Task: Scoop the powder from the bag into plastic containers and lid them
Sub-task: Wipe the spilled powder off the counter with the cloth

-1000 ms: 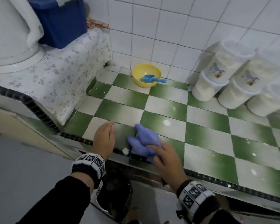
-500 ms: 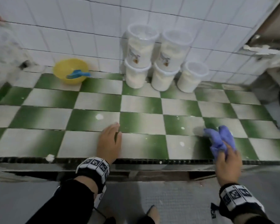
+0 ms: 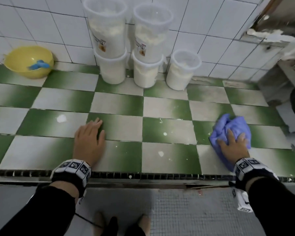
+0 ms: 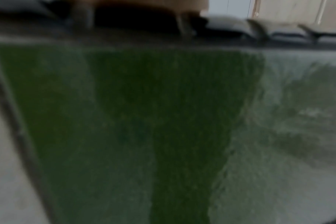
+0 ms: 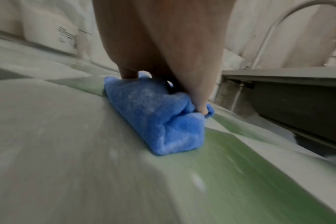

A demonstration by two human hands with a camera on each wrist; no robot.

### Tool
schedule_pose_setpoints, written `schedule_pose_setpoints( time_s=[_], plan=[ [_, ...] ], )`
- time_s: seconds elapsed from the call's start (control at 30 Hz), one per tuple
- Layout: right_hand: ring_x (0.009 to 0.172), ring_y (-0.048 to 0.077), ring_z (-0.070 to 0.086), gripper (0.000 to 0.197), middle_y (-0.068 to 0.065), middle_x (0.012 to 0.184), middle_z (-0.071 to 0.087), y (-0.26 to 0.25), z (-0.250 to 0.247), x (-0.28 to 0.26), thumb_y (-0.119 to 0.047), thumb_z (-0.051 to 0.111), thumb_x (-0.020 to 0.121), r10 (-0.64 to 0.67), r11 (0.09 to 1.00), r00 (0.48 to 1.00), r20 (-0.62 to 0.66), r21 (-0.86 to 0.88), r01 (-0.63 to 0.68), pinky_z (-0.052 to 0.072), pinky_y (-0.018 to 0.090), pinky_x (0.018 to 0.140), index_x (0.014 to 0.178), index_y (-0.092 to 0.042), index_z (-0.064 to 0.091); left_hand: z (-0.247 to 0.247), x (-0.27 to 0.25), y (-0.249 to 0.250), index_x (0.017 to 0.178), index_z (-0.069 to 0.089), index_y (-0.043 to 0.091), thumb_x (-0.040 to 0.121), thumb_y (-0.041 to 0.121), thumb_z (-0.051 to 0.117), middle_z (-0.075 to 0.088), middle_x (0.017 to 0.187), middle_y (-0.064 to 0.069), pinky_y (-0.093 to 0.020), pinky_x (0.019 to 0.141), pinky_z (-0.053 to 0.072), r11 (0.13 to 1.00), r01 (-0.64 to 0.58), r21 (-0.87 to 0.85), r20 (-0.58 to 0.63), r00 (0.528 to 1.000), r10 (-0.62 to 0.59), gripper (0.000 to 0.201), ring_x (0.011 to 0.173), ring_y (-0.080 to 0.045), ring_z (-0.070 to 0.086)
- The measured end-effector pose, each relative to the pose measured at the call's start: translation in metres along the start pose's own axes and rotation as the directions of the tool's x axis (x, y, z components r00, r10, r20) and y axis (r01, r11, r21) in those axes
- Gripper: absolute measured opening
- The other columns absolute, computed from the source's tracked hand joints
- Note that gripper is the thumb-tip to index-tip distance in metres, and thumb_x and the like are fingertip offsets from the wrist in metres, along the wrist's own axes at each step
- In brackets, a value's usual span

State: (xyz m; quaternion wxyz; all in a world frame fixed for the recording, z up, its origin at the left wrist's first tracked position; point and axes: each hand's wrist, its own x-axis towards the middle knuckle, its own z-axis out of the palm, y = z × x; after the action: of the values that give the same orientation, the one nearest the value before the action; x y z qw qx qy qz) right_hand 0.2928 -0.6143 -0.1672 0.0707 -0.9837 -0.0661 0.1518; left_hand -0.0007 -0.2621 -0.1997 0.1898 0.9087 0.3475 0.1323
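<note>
Several lidded plastic containers of white powder stand against the back wall: two stacks of two (image 3: 109, 40) (image 3: 150, 41) and a single one (image 3: 183, 68). A yellow bowl (image 3: 17, 63) at the back left holds a blue scoop (image 3: 39, 64). My left hand (image 3: 92, 133) lies flat on the green-and-white tiled counter (image 3: 167, 130), holding nothing. My right hand (image 3: 233, 137) presses spread fingers on a bunched blue cloth (image 3: 232, 123) at the counter's right front. In the right wrist view the powder-dusted cloth (image 5: 159, 118) sits under my right hand (image 5: 163, 45). No bag is in view.
White powder specks (image 3: 61, 118) dot the tiles, and a dusty film covers the counter. A dark ribbed strip (image 3: 143, 175) marks its front edge. A lower grey ledge (image 3: 276, 86) lies beyond the right end. The left wrist view shows only dim, blurred tiles (image 4: 163, 121).
My right hand has swept the blue cloth from the counter's left front across to its right front. My view has turned right with it. The left hand stays flat on the tiles.
</note>
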Motion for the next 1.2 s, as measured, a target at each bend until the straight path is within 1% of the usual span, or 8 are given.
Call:
schedule_pose_setpoints(
  time_s=[0.17, 0.33, 0.53, 0.73, 0.8, 0.93, 1.03, 1.2],
  plan=[
    [0.143, 0.038, -0.004, 0.064, 0.021, 0.156, -0.001, -0.058, 0.01, 0.037, -0.044, 0.036, 0.097, -0.169, 0.974, 0.982, 0.081, -0.138, 0.179, 0.001, 0.044, 0.116, 0.15, -0.022, 0.007, 0.006, 0.001, -0.004, 0.133, 0.055, 0.01, 0.091, 0.041, 0.024, 0.052, 0.141, -0.007, -0.043, 0.114, 0.021, 1.0, -0.016, 0.021, -0.041, 0.999, 0.016, 0.06, 0.131, -0.028, 0.045],
    [0.143, 0.04, -0.007, 0.065, 0.023, 0.155, -0.008, -0.124, 0.018, 0.015, -0.051, 0.033, 0.094, -0.382, 0.91, 0.914, 0.134, -0.12, 0.398, 0.001, 0.044, 0.117, 0.15, -0.025, 0.01, 0.008, 0.002, -0.005, 0.134, 0.054, 0.012, 0.092, 0.041, 0.025, 0.051, 0.142, -0.005, -0.04, 0.115, 0.019, 1.0, -0.006, 0.01, -0.056, 0.998, 0.007, 0.059, 0.132, -0.026, 0.044],
    [0.144, 0.038, -0.006, 0.06, 0.018, 0.156, -0.007, -0.183, 0.053, -0.061, -0.045, 0.039, 0.095, -0.71, 0.688, 0.683, 0.174, -0.036, 0.725, -0.003, 0.042, 0.116, 0.149, -0.026, 0.019, 0.007, 0.001, -0.006, 0.132, 0.055, 0.009, 0.093, 0.038, 0.025, 0.052, 0.14, -0.007, -0.039, 0.115, 0.018, 0.998, -0.018, -0.052, -0.092, 0.996, 0.014, 0.056, 0.131, -0.026, 0.044],
    [0.145, 0.032, 0.002, 0.055, 0.009, 0.158, 0.003, -0.192, 0.088, -0.153, -0.047, 0.031, 0.091, -0.854, 0.51, 0.5, 0.146, 0.037, 0.86, 0.002, 0.038, 0.112, 0.144, -0.033, 0.031, 0.003, 0.0, -0.015, 0.125, 0.06, 0.0, 0.095, 0.03, 0.029, 0.058, 0.132, -0.016, -0.042, 0.11, 0.032, 0.961, -0.018, -0.275, -0.193, 0.981, -0.037, 0.052, 0.122, -0.032, 0.052],
    [0.144, 0.033, 0.012, 0.054, 0.01, 0.157, 0.014, -0.188, 0.099, -0.173, -0.046, 0.035, 0.087, -0.873, 0.485, 0.477, 0.103, 0.072, 0.872, 0.014, 0.045, 0.113, 0.14, -0.033, 0.039, -0.002, -0.004, -0.019, 0.125, 0.06, -0.002, 0.095, 0.028, 0.031, 0.058, 0.131, -0.017, -0.038, 0.109, 0.032, 0.937, -0.006, -0.348, -0.223, 0.972, -0.076, 0.051, 0.121, -0.033, 0.052],
    [0.144, 0.028, 0.003, 0.057, 0.008, 0.158, 0.01, -0.18, 0.113, -0.201, -0.034, 0.053, 0.083, -0.89, 0.455, 0.438, 0.127, 0.175, 0.873, 0.012, 0.046, 0.114, 0.138, -0.036, 0.037, -0.01, -0.01, -0.03, 0.126, 0.059, -0.002, 0.096, 0.031, 0.029, 0.058, 0.131, -0.017, -0.05, 0.108, 0.035, 0.923, -0.001, -0.384, -0.223, 0.97, -0.092, 0.053, 0.122, -0.034, 0.052],
    [0.138, 0.032, 0.031, 0.049, 0.011, 0.15, 0.033, -0.176, 0.112, -0.215, -0.029, 0.049, 0.078, -0.914, 0.405, 0.395, 0.092, 0.175, 0.897, 0.028, 0.045, 0.106, 0.126, -0.037, 0.046, -0.012, -0.01, -0.036, 0.124, 0.06, -0.003, 0.096, 0.031, 0.031, 0.059, 0.13, -0.019, -0.051, 0.107, 0.036, 0.921, 0.01, -0.389, -0.202, 0.975, -0.096, 0.052, 0.121, -0.035, 0.053],
    [0.129, 0.019, 0.045, 0.048, 0.0, 0.139, 0.05, -0.158, 0.088, -0.205, -0.021, 0.043, 0.075, -0.891, 0.404, 0.455, -0.006, 0.448, 0.798, 0.032, 0.034, 0.111, 0.118, -0.029, 0.061, -0.018, -0.013, -0.039, 0.122, 0.061, -0.004, 0.094, 0.023, 0.035, 0.06, 0.128, -0.02, -0.049, 0.107, 0.035, 0.938, 0.02, -0.347, -0.157, 0.985, -0.078, 0.047, 0.12, -0.037, 0.054]
  ],
)
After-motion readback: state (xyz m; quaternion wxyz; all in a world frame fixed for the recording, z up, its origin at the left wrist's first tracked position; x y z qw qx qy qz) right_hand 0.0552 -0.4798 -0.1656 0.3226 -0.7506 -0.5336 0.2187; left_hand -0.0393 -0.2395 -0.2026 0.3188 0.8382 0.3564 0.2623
